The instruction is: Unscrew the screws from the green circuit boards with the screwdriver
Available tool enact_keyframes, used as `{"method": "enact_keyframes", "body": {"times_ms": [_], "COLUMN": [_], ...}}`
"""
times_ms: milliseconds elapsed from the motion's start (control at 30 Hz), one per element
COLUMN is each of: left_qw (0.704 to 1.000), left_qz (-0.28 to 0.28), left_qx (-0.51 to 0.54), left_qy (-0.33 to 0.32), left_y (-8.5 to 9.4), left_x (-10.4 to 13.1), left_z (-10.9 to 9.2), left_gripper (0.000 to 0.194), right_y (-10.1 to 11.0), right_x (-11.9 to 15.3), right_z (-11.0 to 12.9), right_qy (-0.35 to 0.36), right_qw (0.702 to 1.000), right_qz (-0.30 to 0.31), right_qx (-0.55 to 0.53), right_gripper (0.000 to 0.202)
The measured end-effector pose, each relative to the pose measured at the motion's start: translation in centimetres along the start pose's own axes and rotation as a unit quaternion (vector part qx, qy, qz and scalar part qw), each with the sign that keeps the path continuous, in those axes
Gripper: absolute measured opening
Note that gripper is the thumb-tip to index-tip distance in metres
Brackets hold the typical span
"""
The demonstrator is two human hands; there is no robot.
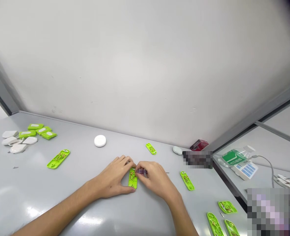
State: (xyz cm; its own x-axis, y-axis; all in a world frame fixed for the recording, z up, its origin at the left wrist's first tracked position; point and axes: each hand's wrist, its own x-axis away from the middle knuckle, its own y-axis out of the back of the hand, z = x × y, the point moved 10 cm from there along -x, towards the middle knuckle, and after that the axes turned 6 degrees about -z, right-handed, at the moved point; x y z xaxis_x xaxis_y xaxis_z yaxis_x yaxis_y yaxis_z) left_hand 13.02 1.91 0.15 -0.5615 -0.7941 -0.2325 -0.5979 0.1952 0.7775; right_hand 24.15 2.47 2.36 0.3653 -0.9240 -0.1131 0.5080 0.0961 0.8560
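1. Table (81,167), grey and glossy, stands against a pale wall (135,72); two bare hands work at its middle.
2. Left hand (117,177): thumb and fingers span an open green shell (132,182) lying on the table, thumb at its near end, fingers at its far end.
3. Right hand (154,177): fingers pinched around a purple handle (141,171) just above the shell's right edge.
4. Nearby, apart from the hands: one green half (58,159) to the left, another (187,181) to the right, and a small one (151,148) beyond.
5. Far left: white pieces (18,148) beside a cluster of green cases (27,133).
6. Behind the left hand: a round white object (100,141).
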Motion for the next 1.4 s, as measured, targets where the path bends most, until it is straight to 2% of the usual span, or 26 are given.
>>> {"method": "enact_keyframes", "body": {"times_ms": [100, 233, 367, 533, 633, 733, 867, 933, 1100, 1400], "left_qw": [1.0, 1.0, 1.0, 1.0, 1.0, 1.0, 1.0, 1.0, 1.0, 1.0], "left_qz": [0.004, 0.009, 0.005, 0.005, 0.007, -0.001, -0.002, -0.001, 0.0, 0.008], "left_qx": [-0.004, -0.004, 0.0, -0.001, -0.002, -0.001, 0.001, 0.001, -0.002, 0.007], "left_qy": [0.0, 0.003, -0.002, -0.001, 0.002, -0.008, -0.011, -0.01, -0.015, 0.011], "left_y": [-0.1, -0.2, -0.2, -0.2, -0.3, -0.2, -0.2, -0.2, -0.3, -0.4], "left_x": [-0.1, 0.0, 0.1, 0.1, 0.0, 0.0, 0.0, 0.0, 0.0, 0.1], "left_z": [0.0, 0.0, 0.1, 0.1, 0.2, 0.1, 0.0, 0.1, 0.1, 0.2], "left_gripper": [0.044, 0.043, 0.045, 0.044, 0.044, 0.046, 0.045, 0.044, 0.045, 0.044], "right_y": [0.1, 0.2, 0.0, -0.4, -0.3, -0.1, -0.1, -0.2, -0.3, -0.2], "right_x": [0.1, 0.0, -0.1, -0.2, -0.1, -0.1, -0.2, -0.2, -0.1, -0.1], "right_z": [0.3, 0.0, -0.2, -0.2, -0.1, -0.2, -0.4, -0.3, -0.3, -0.9], "right_qy": [0.006, -0.019, -0.02, -0.013, -0.009, -0.021, -0.027, -0.02, -0.014, -0.021], "right_qw": [1.0, 1.0, 0.999, 1.0, 1.0, 0.999, 0.999, 0.999, 1.0, 0.999], "right_qz": [0.004, -0.008, -0.005, 0.018, 0.015, 0.008, 0.004, 0.007, 0.02, 0.027], "right_qx": [-0.01, 0.007, 0.032, 0.015, 0.013, 0.024, 0.035, 0.027, 0.014, -0.028], "right_gripper": [0.016, 0.002, 0.011, 0.009, 0.011, 0.003, 0.009, 0.006, 0.012, 0.014]}}
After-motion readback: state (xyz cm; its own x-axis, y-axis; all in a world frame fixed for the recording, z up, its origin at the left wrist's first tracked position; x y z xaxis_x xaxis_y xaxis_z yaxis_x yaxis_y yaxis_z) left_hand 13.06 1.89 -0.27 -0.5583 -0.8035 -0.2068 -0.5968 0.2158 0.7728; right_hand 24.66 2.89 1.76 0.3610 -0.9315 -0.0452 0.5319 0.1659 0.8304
